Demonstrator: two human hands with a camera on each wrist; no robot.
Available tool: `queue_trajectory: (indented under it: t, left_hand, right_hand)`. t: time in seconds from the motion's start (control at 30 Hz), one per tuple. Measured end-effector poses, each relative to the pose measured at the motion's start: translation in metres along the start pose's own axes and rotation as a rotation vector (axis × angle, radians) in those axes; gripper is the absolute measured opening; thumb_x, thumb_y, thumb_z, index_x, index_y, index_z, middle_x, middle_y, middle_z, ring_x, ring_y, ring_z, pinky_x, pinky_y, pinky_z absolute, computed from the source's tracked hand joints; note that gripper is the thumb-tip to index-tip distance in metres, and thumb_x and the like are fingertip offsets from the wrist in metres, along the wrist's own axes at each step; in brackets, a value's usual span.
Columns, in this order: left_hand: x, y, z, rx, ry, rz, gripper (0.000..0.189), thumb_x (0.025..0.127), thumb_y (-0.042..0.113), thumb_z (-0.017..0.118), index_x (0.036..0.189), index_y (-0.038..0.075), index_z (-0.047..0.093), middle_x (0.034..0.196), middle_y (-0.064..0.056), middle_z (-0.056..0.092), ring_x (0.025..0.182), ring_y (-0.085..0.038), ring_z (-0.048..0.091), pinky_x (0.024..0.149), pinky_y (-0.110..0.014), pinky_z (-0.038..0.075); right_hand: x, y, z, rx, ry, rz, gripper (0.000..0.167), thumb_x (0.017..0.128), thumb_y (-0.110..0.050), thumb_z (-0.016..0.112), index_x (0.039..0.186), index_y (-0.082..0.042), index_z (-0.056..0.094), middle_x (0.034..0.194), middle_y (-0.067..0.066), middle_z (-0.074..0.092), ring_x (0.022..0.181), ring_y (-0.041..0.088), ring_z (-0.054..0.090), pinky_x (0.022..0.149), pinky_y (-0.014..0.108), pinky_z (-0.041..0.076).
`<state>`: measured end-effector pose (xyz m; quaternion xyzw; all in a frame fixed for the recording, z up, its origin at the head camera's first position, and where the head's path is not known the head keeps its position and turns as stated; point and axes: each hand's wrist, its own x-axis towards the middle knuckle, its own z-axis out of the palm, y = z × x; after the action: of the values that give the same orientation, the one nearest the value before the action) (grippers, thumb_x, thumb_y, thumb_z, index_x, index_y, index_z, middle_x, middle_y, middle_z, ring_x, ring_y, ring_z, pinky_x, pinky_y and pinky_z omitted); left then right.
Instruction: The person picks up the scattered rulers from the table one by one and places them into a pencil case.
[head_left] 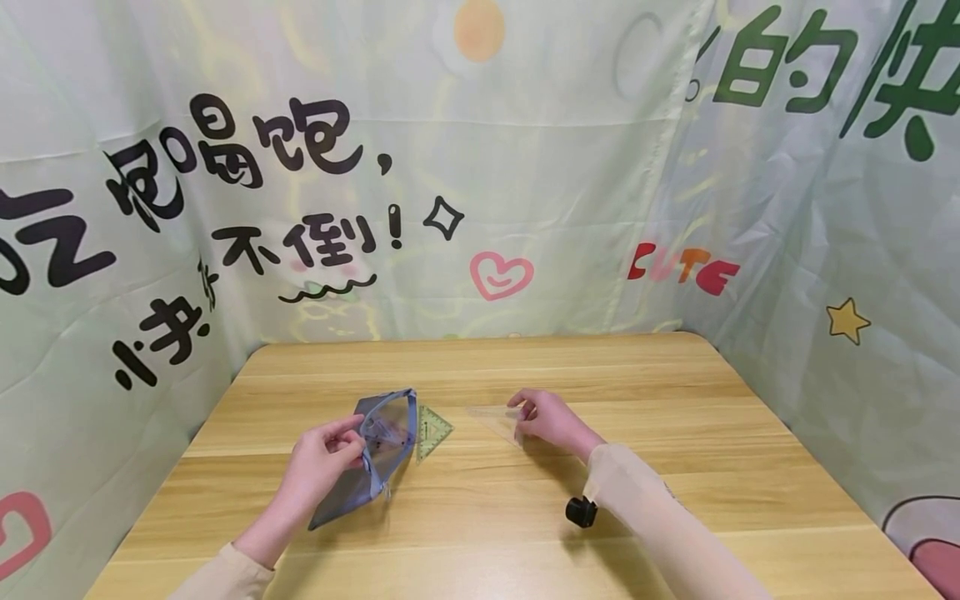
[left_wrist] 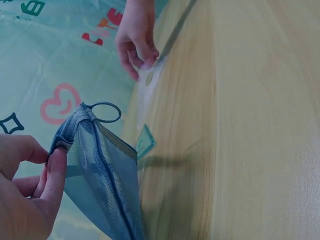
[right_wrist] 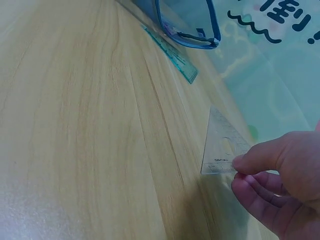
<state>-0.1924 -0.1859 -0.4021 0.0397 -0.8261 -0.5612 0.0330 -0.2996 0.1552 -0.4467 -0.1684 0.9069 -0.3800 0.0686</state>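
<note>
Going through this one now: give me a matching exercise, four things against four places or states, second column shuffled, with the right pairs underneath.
Things
1. blue zip pouch
2. clear set square
3. green set square
4. pink heart

Places and states
A. on the table beside the blue zip pouch, untouched
B. printed on the backdrop cloth
C. pinched by the left hand, mouth open
D. pinched by the right hand

Right pairs: 1-C, 2-D, 3-A, 4-B

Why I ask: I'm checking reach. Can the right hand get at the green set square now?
Probably yes: the green set square lies uncovered beside the blue pouch, though the right hand pinches a clear set square.
</note>
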Motion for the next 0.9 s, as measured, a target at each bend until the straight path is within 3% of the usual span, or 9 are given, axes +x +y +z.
queue_trajectory:
  t: [0.27,0.9]
  left_hand:
    - [-0.0003,0.0002,0.0003,-0.003,-0.004,0.006,0.045,0.087,-0.004,0.06,0.131,-0.009,0.057,0.084,-0.007,0.064,0.07,-0.004,0.063,0.068,-0.021,0.061]
    - [-0.0005,-0.0002,-0.0006,0.004,-0.005,-0.003,0.045,0.088,-0.002,0.061,0.132,-0.007,0.057,0.086,-0.008,0.064,0.07,-0.005,0.063,0.068,-0.021,0.061]
  right_hand:
    - [0.0005,0.0,0.0016,0.057,-0.008,0.0,0.032,0.088,0.004,0.064,0.119,-0.001,0.064,0.088,0.009,0.062,0.072,0.015,0.061,0.06,0.027,0.056]
    - [-0.0004,-0.0019,-0.0007,0.051,-0.035,-0.048,0.034,0.086,0.004,0.061,0.12,0.001,0.066,0.085,0.011,0.071,0.071,0.016,0.067,0.063,0.026,0.059]
